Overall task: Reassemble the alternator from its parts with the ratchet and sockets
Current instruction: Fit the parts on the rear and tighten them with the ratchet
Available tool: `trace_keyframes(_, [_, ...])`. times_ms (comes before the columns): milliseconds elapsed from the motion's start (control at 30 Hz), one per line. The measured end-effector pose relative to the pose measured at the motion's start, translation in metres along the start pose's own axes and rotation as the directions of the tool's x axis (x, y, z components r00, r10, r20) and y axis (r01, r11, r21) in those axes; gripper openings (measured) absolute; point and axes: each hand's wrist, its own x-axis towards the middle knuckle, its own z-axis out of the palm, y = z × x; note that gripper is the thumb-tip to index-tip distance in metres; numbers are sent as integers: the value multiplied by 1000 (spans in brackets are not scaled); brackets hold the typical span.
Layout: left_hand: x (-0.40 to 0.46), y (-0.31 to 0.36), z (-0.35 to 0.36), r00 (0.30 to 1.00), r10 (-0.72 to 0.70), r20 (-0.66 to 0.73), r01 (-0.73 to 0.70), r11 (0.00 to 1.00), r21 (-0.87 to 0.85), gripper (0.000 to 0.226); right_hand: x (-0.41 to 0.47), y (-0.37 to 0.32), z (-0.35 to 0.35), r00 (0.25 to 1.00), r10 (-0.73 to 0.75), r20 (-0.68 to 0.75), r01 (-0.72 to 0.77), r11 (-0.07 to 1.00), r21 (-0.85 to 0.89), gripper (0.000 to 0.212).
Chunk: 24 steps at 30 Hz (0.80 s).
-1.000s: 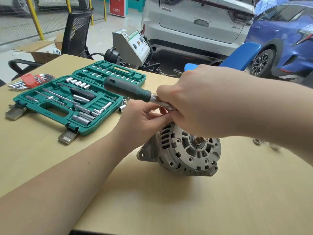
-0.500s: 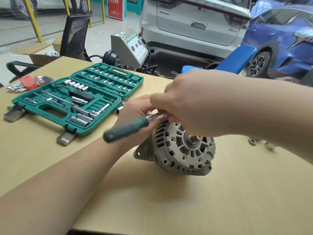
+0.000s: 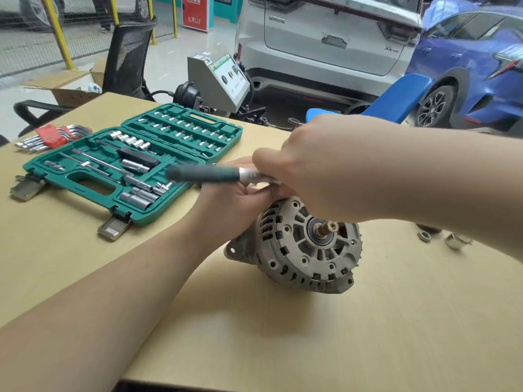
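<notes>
Atop the alternator (image 3: 305,247), right hand (image 3: 325,168) grips ratchet (image 3: 215,175); left hand (image 3: 235,202) steadies housing.

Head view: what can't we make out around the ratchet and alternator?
- Ratchet head and socket: covered by the right hand.
- The fastener on the alternator: hidden under both hands.
- Left hand fingers: mostly behind the right hand.
- Ratchet handle: motion-blurred.
- Small parts at right: partly behind the right forearm.
</notes>
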Motion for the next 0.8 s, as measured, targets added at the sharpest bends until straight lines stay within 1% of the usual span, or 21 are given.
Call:
trace_keyframes(33, [-1, -1, 0, 1000, 7, 4, -7, 1000, 12, 5, 0, -1, 1, 997, 78, -18, -78, 997, 16, 26])
trace_keyframes(67, [-1, -1, -1, 1000, 16, 10, -16, 1000, 2, 7, 1, 0, 2, 988, 156, -9, -156, 987, 45, 25])
trace_keyframes(100, [0, 0, -1, 1000, 16, 14, -15, 1000, -18, 10, 2, 1, 3, 979, 203, 21, -204, 976, 73, 25])
trace_keyframes(133, [0, 1, -1, 1000, 15, 24, -15, 1000, -21, 14, 2, 2, 4, 978, 206, 42, -210, 973, 99, 25])
trace_keyframes(167, [1, 1, -3, 1000, 15, 27, -15, 1000, -11, 16, 3, 3, 5, 986, 166, 26, -168, 980, 104, 24])
trace_keyframes(233, [2, 3, -5, 1000, 20, 24, -20, 999, 29, 16, 3, 5, 6, 1000, 17, -18, -15, 995, 95, 28])
trace_keyframes(267, [1, 6, -6, 999, 12, 37, -12, 1000, 12, 9, 2, 6, 6, 998, -57, -1, 57, 993, 104, 33])
trace_keyframes(300, [0, 9, -8, 998, 2, 65, -1, 1000, -4, 10, 1, 7, 6, 993, -111, 29, 107, 988, 109, 36])
trace_keyframes(333, [-1, 11, -8, 997, -11, 75, 13, 1000, -15, 23, 0, 6, 6, 990, -132, 52, 126, 987, 95, 35])
trace_keyframes(367, [-1, 12, -7, 997, -33, 74, 35, 999, -23, 25, -1, 4, 8, 992, -116, 49, 112, 991, 69, 33])
trace_keyframes(400, [0, 6, -7, 997, -35, 66, 34, 999, 5, 15, -2, 3, 10, 997, -71, 21, 71, 997, 38, 32])
trace_keyframes(433, [1, 4, -5, 998, -36, 44, 35, 999, 34, 9, -1, 2, 13, 1000, 2, -14, -2, 1000, 14, 33])
trace_keyframes(467, [2, 0, -5, 999, -21, 29, 19, 997, 73, 13, -1, 3, 15, 996, 90, -29, -89, 996, 23, 37])
trace_keyframes(500, [2, -3, -5, 999, -19, 26, 17, 998, 63, 16, -1, 4, 17, 986, 167, -18, -165, 984, 65, 43])
trace_keyframes(533, [2, -4, -5, 1000, -8, 22, 7, 999, 46, 17, -1, 5, 18, 978, 209, 4, -208, 970, 129, 46])
trace_keyframes(567, [2, -4, -6, 999, -19, 29, 18, 1000, 17, 16, -1, 8, 19, 980, 198, 7, -195, 963, 184, 43])
trace_keyframes(633, [3, -3, -9, 998, 9, 55, -10, 1000, 9, 4, -1, 11, 18, 997, 79, -20, -72, 968, 240, 36])
trace_keyframes(700, [3, 1, -11, 993, 64, 99, -71, 995, 64, 19, -3, 13, 16, 997, -76, 2, 74, 977, 202, 36])
trace_keyframes(733, [3, 1, -11, 991, 81, 108, -89, 994, 66, 19, -4, 12, 14, 993, -121, 14, 116, 977, 177, 36])
trace_keyframes(767, [4, 3, -10, 990, 90, 104, -97, 993, 66, 18, -5, 11, 13, 992, -124, 17, 120, 980, 160, 36])
trace_keyframes(800, [4, 1, -9, 992, 86, 89, -92, 994, 64, 17, -5, 10, 14, 996, -92, 9, 89, 986, 143, 37])
